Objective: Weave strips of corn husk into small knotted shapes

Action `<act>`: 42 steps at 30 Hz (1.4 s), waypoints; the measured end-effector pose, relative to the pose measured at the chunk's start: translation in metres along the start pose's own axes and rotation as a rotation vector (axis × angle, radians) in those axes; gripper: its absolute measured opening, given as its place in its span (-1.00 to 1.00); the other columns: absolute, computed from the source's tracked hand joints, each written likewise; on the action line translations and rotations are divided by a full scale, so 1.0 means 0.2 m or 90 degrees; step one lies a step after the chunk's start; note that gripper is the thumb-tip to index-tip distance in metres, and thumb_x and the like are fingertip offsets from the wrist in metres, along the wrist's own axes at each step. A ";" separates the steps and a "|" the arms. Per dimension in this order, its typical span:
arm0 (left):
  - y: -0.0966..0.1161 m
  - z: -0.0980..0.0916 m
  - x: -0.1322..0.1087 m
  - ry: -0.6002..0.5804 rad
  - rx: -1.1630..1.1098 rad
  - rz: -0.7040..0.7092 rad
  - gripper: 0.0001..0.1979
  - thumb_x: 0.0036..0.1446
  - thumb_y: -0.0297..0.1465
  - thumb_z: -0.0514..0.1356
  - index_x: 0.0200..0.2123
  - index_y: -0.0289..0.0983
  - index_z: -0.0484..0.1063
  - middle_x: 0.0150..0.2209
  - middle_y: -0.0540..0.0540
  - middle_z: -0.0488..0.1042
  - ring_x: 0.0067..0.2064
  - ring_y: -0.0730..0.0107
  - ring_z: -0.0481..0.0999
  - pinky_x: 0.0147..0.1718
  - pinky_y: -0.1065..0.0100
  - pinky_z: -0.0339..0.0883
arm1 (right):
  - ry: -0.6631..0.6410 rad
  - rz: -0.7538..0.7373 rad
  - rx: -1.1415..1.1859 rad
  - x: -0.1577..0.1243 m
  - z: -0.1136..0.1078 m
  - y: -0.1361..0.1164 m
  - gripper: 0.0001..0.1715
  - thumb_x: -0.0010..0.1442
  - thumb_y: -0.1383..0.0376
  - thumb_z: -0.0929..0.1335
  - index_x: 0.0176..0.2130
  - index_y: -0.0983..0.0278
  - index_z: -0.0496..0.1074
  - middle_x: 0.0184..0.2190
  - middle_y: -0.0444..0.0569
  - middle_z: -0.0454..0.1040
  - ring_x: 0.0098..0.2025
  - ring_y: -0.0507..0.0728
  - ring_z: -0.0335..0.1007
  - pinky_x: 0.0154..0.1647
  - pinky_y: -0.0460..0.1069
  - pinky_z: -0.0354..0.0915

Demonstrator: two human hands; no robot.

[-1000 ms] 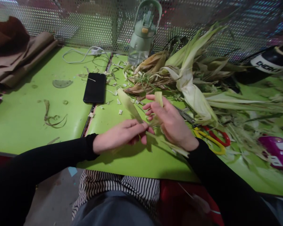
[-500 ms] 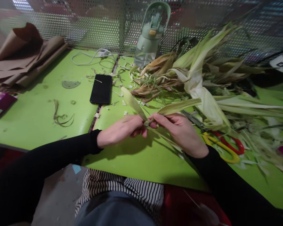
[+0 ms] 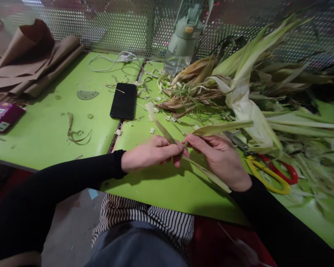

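Note:
My left hand [image 3: 156, 152] and my right hand [image 3: 219, 157] meet over the front part of the green table. Both pinch narrow strips of corn husk [image 3: 222, 128] where the strips cross. One strip points up and left past my left fingers, another runs right above my right hand, and a third slants down toward my right wrist. The exact crossing is partly covered by my fingertips. Right of my right hand lie scissors [image 3: 267, 175] with one yellow and one red handle. Behind them is a pile of corn husks [image 3: 247, 107], pale green and brown.
A black phone [image 3: 123, 101] lies at the table seam, with a white cable [image 3: 111, 61] behind it. A green water bottle [image 3: 183, 46] stands by the perforated screen. Brown paper [image 3: 30, 63], a purple box [image 3: 6, 118] and a small protractor [image 3: 87, 95] are on the left.
My left thumb and fingers have closed over the crossing of the strips. The upper-left strip looks narrower, and the lower strip shows more. The whole view has shifted slightly.

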State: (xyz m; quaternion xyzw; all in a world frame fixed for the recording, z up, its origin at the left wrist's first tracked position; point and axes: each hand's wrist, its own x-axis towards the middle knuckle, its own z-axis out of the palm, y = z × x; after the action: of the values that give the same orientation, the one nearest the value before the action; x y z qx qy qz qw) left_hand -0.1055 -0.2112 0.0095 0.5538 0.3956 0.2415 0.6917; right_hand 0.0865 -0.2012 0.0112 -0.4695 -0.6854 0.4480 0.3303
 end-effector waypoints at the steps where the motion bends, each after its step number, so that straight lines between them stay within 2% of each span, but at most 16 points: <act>1: 0.00 0.00 0.00 0.004 0.002 -0.004 -0.67 0.31 -0.32 0.10 -0.43 -0.35 0.52 -0.51 0.03 0.47 -0.55 0.64 0.19 -0.54 0.52 0.11 | -0.008 0.011 -0.005 0.01 -0.01 0.00 -0.60 0.25 0.02 0.38 -0.49 0.20 0.50 -0.52 -0.13 0.51 -0.45 0.07 0.37 -0.37 -0.01 0.27; 3: 0.00 0.01 0.00 0.008 -0.037 -0.025 -0.67 0.33 -0.32 0.10 -0.39 -0.37 0.52 -0.46 -0.02 0.52 -0.52 0.62 0.29 -0.48 0.51 0.21 | -0.014 0.021 -0.040 0.02 -0.03 0.00 -0.59 0.26 0.00 0.37 -0.46 0.22 0.51 -0.49 -0.10 0.52 -0.45 0.07 0.37 -0.38 0.00 0.27; 4: -0.01 0.01 0.01 0.013 -0.079 -0.032 -0.68 0.34 -0.32 0.09 -0.34 -0.38 0.53 -0.41 -0.06 0.56 -0.47 0.60 0.37 -0.40 0.49 0.29 | 0.011 0.005 -0.075 0.03 -0.05 0.00 -0.61 0.27 0.00 0.36 -0.41 0.22 0.51 -0.45 -0.08 0.53 -0.43 0.08 0.37 -0.37 0.00 0.27; 6: -0.01 0.01 0.02 0.034 -0.178 -0.023 -0.68 0.35 -0.29 0.08 -0.18 -0.40 0.53 -0.26 -0.16 0.62 -0.31 0.51 0.53 -0.19 0.41 0.41 | 0.132 -0.083 -0.194 0.02 -0.08 -0.01 -0.66 0.29 0.03 0.35 -0.33 0.22 0.51 -0.36 -0.01 0.54 -0.35 0.12 0.38 -0.31 0.04 0.28; 8: -0.02 0.01 0.04 0.071 -0.270 0.020 -0.65 0.36 -0.29 0.04 -0.03 -0.40 0.50 -0.10 -0.23 0.62 -0.13 0.41 0.58 0.00 0.31 0.41 | 0.292 -0.235 -0.343 0.01 -0.10 -0.03 -0.73 0.32 0.11 0.34 -0.30 0.22 0.49 -0.30 0.07 0.54 -0.24 0.17 0.39 -0.19 0.08 0.27; 9: -0.03 0.01 0.04 0.087 -0.303 0.046 -0.63 0.37 -0.31 0.01 0.03 -0.40 0.47 -0.03 -0.25 0.60 -0.05 0.38 0.58 0.08 0.28 0.38 | 0.335 -0.315 -0.409 -0.01 -0.09 -0.03 -0.77 0.32 0.16 0.35 -0.32 0.23 0.47 -0.31 0.08 0.54 -0.21 0.19 0.39 -0.14 0.10 0.26; 10: -0.03 0.01 0.04 0.096 -0.325 0.066 -0.62 0.36 -0.35 -0.03 0.07 -0.40 0.44 0.01 -0.26 0.59 0.01 0.35 0.57 0.14 0.25 0.35 | 0.331 -0.380 -0.459 -0.02 -0.07 -0.03 -0.79 0.32 0.20 0.34 -0.34 0.23 0.45 -0.34 0.08 0.53 -0.21 0.19 0.39 -0.12 0.10 0.26; 12: -0.04 0.01 0.05 0.100 -0.335 0.084 -0.56 0.29 -0.46 -0.07 0.15 -0.41 0.38 0.06 -0.25 0.57 0.09 0.33 0.54 0.21 0.21 0.30 | 0.208 -0.437 -0.491 -0.04 -0.02 -0.01 -0.77 0.33 0.24 0.33 -0.38 0.23 0.42 -0.44 0.00 0.52 -0.33 0.14 0.38 -0.24 0.04 0.26; 14: -0.04 0.01 0.04 0.100 -0.288 0.082 -0.51 0.21 -0.52 -0.05 0.19 -0.41 0.34 0.09 -0.23 0.55 0.15 0.31 0.50 0.24 0.21 0.27 | 0.108 -0.369 -0.468 -0.05 0.04 0.01 -0.74 0.33 0.19 0.32 -0.37 0.24 0.41 -0.43 -0.01 0.52 -0.38 0.12 0.37 -0.34 0.02 0.23; 17: -0.04 0.00 0.04 0.101 -0.107 0.096 -0.56 0.22 -0.46 0.05 0.16 -0.34 0.38 0.13 -0.19 0.52 0.21 0.28 0.44 0.26 0.23 0.23 | 0.055 -0.216 -0.357 -0.04 0.08 0.02 -0.69 0.30 0.17 0.33 -0.45 0.22 0.32 -0.52 -0.11 0.39 -0.48 0.06 0.26 -0.44 -0.01 0.15; 21: -0.03 -0.04 0.05 0.116 0.205 0.148 -0.70 0.29 -0.31 0.10 0.00 -0.31 0.46 0.02 -0.15 0.57 0.09 0.27 0.50 0.19 0.26 0.29 | -0.023 -0.097 -0.171 -0.05 0.06 -0.01 -0.63 0.31 0.19 0.31 -0.50 0.20 0.21 -0.61 -0.23 0.12 -0.59 -0.01 0.01 -0.56 -0.04 0.02; 26: -0.06 -0.06 0.05 0.182 0.457 0.211 -0.72 0.35 -0.32 0.00 -0.18 -0.30 0.48 -0.16 -0.16 0.58 -0.12 0.29 0.52 0.04 0.26 0.36 | -0.042 -0.093 -0.158 -0.06 0.05 -0.04 -0.62 0.31 0.21 0.28 -0.52 0.20 0.18 -0.61 -0.23 0.10 -0.58 -0.01 0.03 -0.55 -0.04 0.01; 29: -0.07 -0.05 0.04 0.166 0.546 0.240 -0.64 0.37 -0.31 -0.07 -0.24 -0.31 0.48 -0.24 -0.20 0.55 -0.21 0.27 0.50 -0.01 0.22 0.36 | -0.039 -0.134 -0.190 -0.07 0.06 -0.05 -0.61 0.32 0.25 0.27 -0.53 0.20 0.13 -0.62 -0.23 0.07 -0.59 -0.01 0.01 -0.54 -0.04 0.00; 34: -0.08 -0.04 0.01 0.167 0.556 0.258 -0.71 0.31 -0.34 -0.03 -0.18 -0.29 0.47 -0.25 -0.20 0.49 -0.21 0.21 0.46 -0.05 0.19 0.33 | -0.018 -0.247 -0.282 -0.10 0.08 -0.06 -0.63 0.29 0.35 0.25 -0.52 0.19 0.07 -0.62 -0.22 0.08 -0.58 0.00 0.02 -0.51 -0.02 -0.01; 38: -0.06 -0.04 0.00 0.168 0.543 0.252 -0.69 0.35 -0.32 -0.08 -0.20 -0.29 0.42 -0.33 -0.13 0.45 -0.31 0.30 0.41 -0.19 0.26 0.33 | -0.018 -0.302 -0.329 -0.12 0.10 -0.06 -0.62 0.29 0.37 0.23 -0.53 0.18 0.06 -0.62 -0.21 0.10 -0.58 0.01 0.00 -0.50 -0.02 -0.01; 42: -0.05 -0.03 -0.01 0.137 0.496 0.276 -0.71 0.36 -0.35 -0.09 -0.22 -0.27 0.41 -0.27 -0.12 0.49 -0.20 0.31 0.46 -0.07 0.29 0.35 | -0.020 -0.358 -0.354 -0.14 0.12 -0.04 -0.64 0.29 0.39 0.23 -0.53 0.19 0.12 -0.61 -0.19 0.17 -0.55 0.02 0.06 -0.48 -0.02 0.03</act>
State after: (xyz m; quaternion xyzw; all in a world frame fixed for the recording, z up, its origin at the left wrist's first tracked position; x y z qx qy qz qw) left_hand -0.1133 -0.2114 0.0006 0.8144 0.4012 0.2701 0.3207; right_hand 0.0716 -0.2354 0.0082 -0.3279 -0.8875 0.1443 0.2899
